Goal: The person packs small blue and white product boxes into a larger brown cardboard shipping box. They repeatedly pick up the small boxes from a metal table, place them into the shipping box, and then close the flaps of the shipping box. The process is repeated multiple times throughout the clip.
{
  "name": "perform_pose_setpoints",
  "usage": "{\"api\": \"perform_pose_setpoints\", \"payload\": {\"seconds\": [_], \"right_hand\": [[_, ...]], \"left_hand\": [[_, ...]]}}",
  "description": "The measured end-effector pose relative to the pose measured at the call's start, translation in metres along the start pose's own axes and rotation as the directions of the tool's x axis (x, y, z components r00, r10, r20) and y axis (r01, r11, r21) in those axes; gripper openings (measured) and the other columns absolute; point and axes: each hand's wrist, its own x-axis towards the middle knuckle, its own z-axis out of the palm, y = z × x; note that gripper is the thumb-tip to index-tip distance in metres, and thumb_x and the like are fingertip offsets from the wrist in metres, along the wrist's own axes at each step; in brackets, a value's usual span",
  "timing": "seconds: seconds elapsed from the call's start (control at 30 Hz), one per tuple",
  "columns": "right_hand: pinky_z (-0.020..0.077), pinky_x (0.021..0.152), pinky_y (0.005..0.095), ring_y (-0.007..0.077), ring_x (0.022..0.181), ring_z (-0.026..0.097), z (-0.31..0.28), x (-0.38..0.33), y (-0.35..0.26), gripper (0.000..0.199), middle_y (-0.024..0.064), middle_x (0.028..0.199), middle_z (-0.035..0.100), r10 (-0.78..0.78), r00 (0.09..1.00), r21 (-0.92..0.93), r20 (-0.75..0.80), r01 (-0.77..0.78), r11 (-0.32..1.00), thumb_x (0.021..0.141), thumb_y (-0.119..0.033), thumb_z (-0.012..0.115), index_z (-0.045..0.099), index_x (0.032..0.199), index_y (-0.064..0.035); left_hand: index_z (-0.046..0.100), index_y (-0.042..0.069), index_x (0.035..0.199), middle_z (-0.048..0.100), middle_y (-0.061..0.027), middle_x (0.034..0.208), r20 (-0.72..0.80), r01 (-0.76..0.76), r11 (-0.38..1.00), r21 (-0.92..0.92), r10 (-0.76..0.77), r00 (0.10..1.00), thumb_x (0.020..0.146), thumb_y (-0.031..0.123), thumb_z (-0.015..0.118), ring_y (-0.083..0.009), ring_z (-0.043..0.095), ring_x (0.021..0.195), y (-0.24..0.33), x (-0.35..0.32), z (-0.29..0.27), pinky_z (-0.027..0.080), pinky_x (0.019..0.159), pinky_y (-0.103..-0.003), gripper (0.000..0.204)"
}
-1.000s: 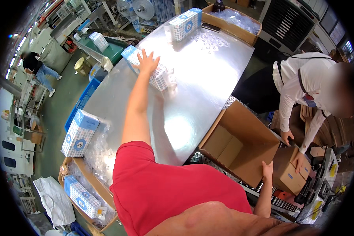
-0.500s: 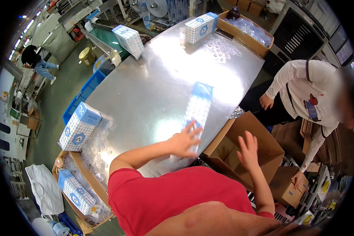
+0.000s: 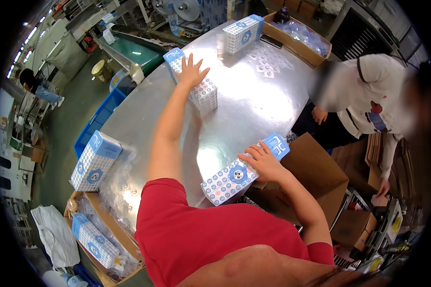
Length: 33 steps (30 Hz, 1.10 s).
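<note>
My left hand [image 3: 191, 74] reaches to the far edge of the metal table [image 3: 148, 110], fingers spread over a blue-and-white patterned oblong pack [image 3: 207, 98] beside the green conveyor. Its palm rests on the pack's upper side. Close to me, my right hand [image 3: 264, 163] grips a similar pack [image 3: 230, 182], fingers bent over its upper side. This pack lies aslant at the table's near right edge, its blue end towards the open cardboard box [image 3: 311, 162]. The thumb of my right hand is hard to make out.
Another pack [image 3: 96, 162] stands at the left edge, above a carton [image 3: 115, 225] of clear plastic pieces. A further pack [image 3: 244, 33] and small clear pieces [image 3: 268, 60] sit at the far end. A co-worker [image 3: 368, 91] bends over cartons on the right.
My left hand has gone from the near pack to the far one, which has come off the conveyor end onto the table. My right hand has moved from above the box onto the near pack.
</note>
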Motion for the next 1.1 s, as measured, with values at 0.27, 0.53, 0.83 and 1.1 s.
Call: {"api": "perform_pose_setpoints", "payload": {"seconds": [0.27,0.53,0.83,1.1], "right_hand": [[0.0307,0.098,0.0415,0.0257,0.115,0.046,-0.008,-0.014,0.021,0.076,0.0098,0.124,0.050,0.041,0.999,-0.078,0.031,-0.038,0.996,0.061,-0.021,0.073,0.044,0.132,-0.0182],[0.0327,0.094,0.0404,0.0247,0.108,0.049,-0.014,-0.019,0.000,0.057,0.0078,0.104,0.053,-0.086,0.991,-0.094,-0.098,0.077,0.993,0.061,-0.012,0.067,0.051,0.116,-0.0103],[0.0395,0.096,0.0420,0.0323,0.117,0.047,-0.078,-0.282,-0.033,0.081,0.0154,0.122,0.050,0.673,0.444,0.654,-0.592,-0.223,0.723,0.061,-0.025,0.078,0.041,0.129,-0.0019],[0.0423,0.097,0.0410,0.0278,0.117,0.050,0.057,-0.408,-0.081,0.060,0.0141,0.129,0.050,0.990,-0.107,0.539,-0.086,0.831,0.137,0.088,-0.039,0.046,0.037,0.136,-0.0028]], "left_hand": [[0.061,0.017,0.116,0.044,-0.0073,0.139,0.350,-0.550,0.807,-0.216,0.590,0.728,0.092,0.033,0.042,-0.0332,0.024,0.136,0.029,-0.141,0.007,0.027,0.109,-0.044,0.035],[0.051,0.013,0.129,0.047,-0.0179,0.132,-0.025,-0.498,0.768,-0.401,0.535,0.845,0.080,0.027,0.064,-0.0351,0.047,0.118,0.064,-0.190,-0.071,0.037,0.098,-0.042,0.052],[0.036,0.017,0.139,0.049,-0.0204,0.118,0.040,-0.690,0.685,-0.235,0.716,0.697,0.062,0.019,0.076,-0.0390,0.049,0.102,0.130,-0.194,0.001,0.040,0.086,-0.045,0.086],[0.029,0.005,0.140,0.039,-0.0220,0.133,-0.309,-0.663,0.209,-0.719,0.758,0.575,0.061,0.006,0.077,-0.0391,0.040,0.122,0.210,-0.203,0.005,0.033,0.100,-0.048,0.093]]}}
